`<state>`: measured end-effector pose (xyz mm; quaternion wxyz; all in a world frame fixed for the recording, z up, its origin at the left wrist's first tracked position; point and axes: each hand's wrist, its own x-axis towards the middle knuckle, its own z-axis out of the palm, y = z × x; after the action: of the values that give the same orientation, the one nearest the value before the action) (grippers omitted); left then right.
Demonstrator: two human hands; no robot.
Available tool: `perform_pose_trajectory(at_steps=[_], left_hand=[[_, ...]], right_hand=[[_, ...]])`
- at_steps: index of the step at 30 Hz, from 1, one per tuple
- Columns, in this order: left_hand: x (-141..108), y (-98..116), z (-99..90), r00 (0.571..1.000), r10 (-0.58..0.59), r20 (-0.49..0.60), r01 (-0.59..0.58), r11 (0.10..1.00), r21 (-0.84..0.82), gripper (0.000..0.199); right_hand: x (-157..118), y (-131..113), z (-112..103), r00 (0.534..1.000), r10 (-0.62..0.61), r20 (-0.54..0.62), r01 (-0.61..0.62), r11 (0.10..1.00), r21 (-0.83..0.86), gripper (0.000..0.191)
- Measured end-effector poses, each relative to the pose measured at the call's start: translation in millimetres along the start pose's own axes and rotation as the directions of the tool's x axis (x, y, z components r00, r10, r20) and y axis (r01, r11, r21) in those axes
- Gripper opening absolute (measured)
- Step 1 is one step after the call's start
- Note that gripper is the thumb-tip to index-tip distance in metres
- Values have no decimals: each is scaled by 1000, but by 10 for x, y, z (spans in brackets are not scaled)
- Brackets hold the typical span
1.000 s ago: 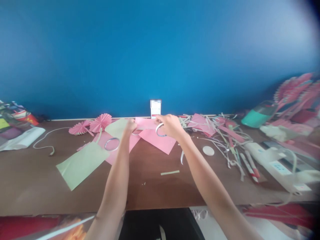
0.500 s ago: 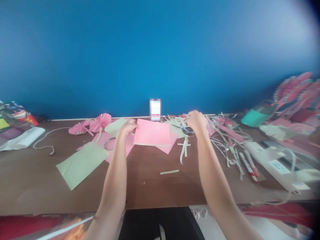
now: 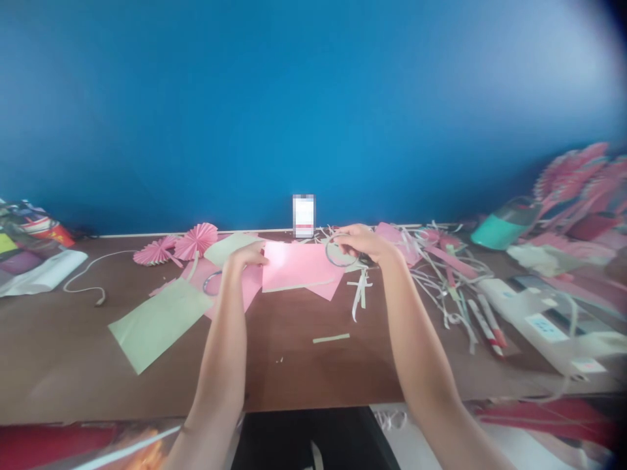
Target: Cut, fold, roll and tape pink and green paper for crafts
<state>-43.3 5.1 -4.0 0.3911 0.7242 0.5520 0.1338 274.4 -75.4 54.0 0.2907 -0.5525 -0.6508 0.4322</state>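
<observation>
My left hand (image 3: 252,253) pinches the left edge of a pink paper sheet (image 3: 296,264), which has a pale strip along its near edge. At the sheet's right side, my right hand (image 3: 361,241) holds a thin, ring-shaped roll of tape (image 3: 327,256) by its rim, with its fingers closed. The roll overlaps the sheet's right end in view; I cannot tell whether they touch. Another ring like it (image 3: 204,284) lies on pink paper, partly behind my left forearm. A green sheet (image 3: 159,320) lies to the left.
Folded pink paper fans (image 3: 196,241) lie at the back left. Paper strips (image 3: 361,290) and cuttings spread on the right, near markers (image 3: 484,326) and a white power strip (image 3: 526,320). A phone (image 3: 304,215) stands against the blue wall. A pale strip (image 3: 331,338) lies in front.
My right hand has moved left from the cuttings, bringing the roll of tape over to the pink sheet's right side. My left hand stays at the sheet's left edge.
</observation>
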Motion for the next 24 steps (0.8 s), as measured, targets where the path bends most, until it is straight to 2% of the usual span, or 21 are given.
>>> perform_pose_trajectory(at_steps=[3,5,7,8,10,11,13,16,19,24], left_hand=[[29,20,13,999,-20,-39,21,1000,13,43],[34,65,13,993,-41,-111,45,999,30,57],[24,165,17,982,-4,-187,11,999,40,61],[10,240,24,976,56,-210,-50,998,35,57],[-38,437,55,940,255,-224,-268,963,-26,42],[-72,551,78,909,364,-203,-387,918,-84,41],[-152,777,134,843,498,-204,-531,833,-155,44],[-258,1019,204,786,584,-201,-606,793,-66,41],[-303,1089,226,742,644,-186,-646,761,60,34],[-301,1048,196,742,646,-179,-634,763,123,31]], right_hand=[[13,-7,15,994,-84,74,76,991,112,16],[43,6,29,982,-157,102,137,974,183,18],[79,20,49,969,-223,107,194,953,233,22],[97,24,62,962,-252,101,221,944,246,24],[121,21,88,948,-305,95,274,929,250,26],[126,13,100,939,-332,93,302,922,243,27],[117,-19,120,914,-395,90,367,901,231,28],[62,-89,141,878,-472,83,442,864,240,27],[-2,-150,156,866,-492,91,455,850,265,28],[-35,-184,163,875,-479,69,444,851,282,29]])
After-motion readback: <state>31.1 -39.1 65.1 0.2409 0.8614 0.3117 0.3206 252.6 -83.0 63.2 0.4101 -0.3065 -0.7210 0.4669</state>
